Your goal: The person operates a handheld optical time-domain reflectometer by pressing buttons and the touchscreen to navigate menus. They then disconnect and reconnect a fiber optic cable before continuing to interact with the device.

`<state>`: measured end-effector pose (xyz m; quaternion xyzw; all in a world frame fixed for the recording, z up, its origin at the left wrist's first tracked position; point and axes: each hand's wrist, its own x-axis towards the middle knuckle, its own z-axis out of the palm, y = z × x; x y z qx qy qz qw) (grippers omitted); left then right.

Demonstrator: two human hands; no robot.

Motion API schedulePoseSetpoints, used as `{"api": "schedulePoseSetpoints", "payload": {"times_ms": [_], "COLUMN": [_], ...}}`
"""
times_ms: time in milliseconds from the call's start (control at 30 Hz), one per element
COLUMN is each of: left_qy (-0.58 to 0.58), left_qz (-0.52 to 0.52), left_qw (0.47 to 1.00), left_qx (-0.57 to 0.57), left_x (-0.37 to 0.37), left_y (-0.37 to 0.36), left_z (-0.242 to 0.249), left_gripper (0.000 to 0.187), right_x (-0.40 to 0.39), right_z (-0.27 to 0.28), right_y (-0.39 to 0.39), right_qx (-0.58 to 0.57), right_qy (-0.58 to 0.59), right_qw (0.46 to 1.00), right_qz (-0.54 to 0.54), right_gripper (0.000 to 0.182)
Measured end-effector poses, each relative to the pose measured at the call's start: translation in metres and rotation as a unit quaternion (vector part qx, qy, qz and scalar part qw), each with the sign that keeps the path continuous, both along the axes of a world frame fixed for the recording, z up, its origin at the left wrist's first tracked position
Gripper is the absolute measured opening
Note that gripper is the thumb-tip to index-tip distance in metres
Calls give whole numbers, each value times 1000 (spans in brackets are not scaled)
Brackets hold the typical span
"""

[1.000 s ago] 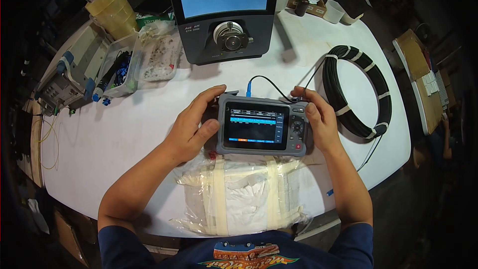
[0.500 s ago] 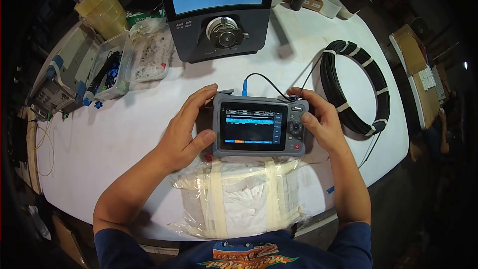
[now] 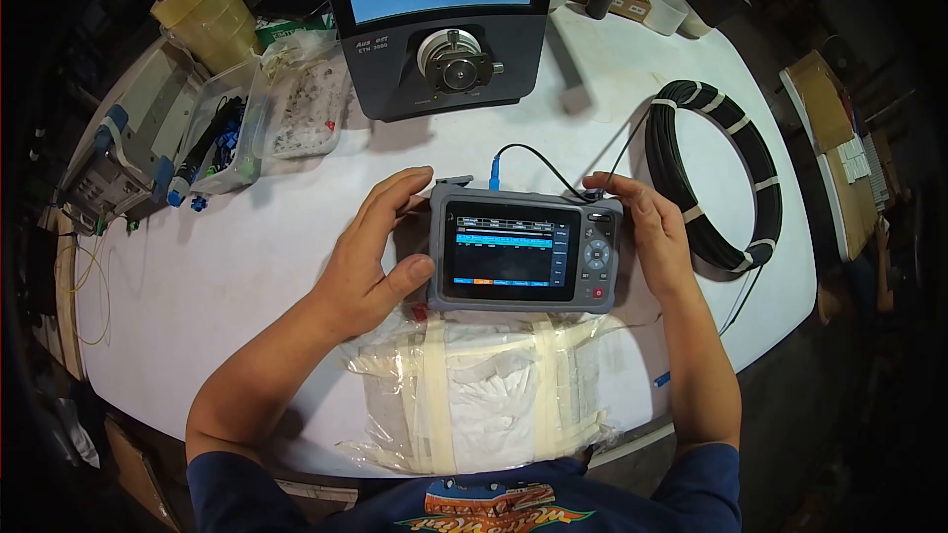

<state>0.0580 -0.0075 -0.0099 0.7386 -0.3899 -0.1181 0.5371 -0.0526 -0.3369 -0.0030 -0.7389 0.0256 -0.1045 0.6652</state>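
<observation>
A grey handheld tester (image 3: 523,252) with a lit screen and a button pad on its right side lies on the white table (image 3: 247,257). My left hand (image 3: 375,252) grips its left edge, thumb on the front bezel. Along its right edge rests my right hand (image 3: 652,237), with the thumb drawn back off the buttons. A thin black cable with a blue connector (image 3: 494,176) plugs into the tester's top and runs to a black cable coil (image 3: 716,173) on the right.
A large dark machine with a blue screen (image 3: 444,20) stands behind. Clear plastic trays (image 3: 267,114) of small parts and tape rolls (image 3: 202,5) sit at back left. A taped plastic-wrapped bundle (image 3: 484,390) lies at the near table edge.
My right thumb has lifted off the button pad and moved to the tester's right edge. The tester and my left hand have hardly moved.
</observation>
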Motion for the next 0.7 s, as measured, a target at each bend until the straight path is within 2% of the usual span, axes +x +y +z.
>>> {"api": "schedulePoseSetpoints", "payload": {"times_ms": [267, 400, 500, 600, 700], "left_qy": [-17, -21, -35, -48, -57], "left_qz": [4, -2, -4, -8, -7], "left_qw": [1000, 1000, 999, 999, 998], "left_qx": [1, 6, 12, 11, 10], "left_x": [0, 1, 1, 2, 3], "left_y": [2, 3, 3, 3, 3], "left_z": [2, 2, 2, 0, -1], "left_gripper": [86, 97, 99, 100, 99], "right_x": [0, -2, -2, -2, -4], "right_z": [-1, 0, -3, 2, 3], "right_y": [-1, -2, -6, -11, -14], "right_qx": [15, 12, 6, -47, -64], "right_qy": [-5, 0, -13, -74, -74], "right_qw": [1000, 1000, 998, 989, 984], "right_qz": [-4, -6, -65, -117, -150], "right_gripper": [57, 55, 47, 31, 28]}}
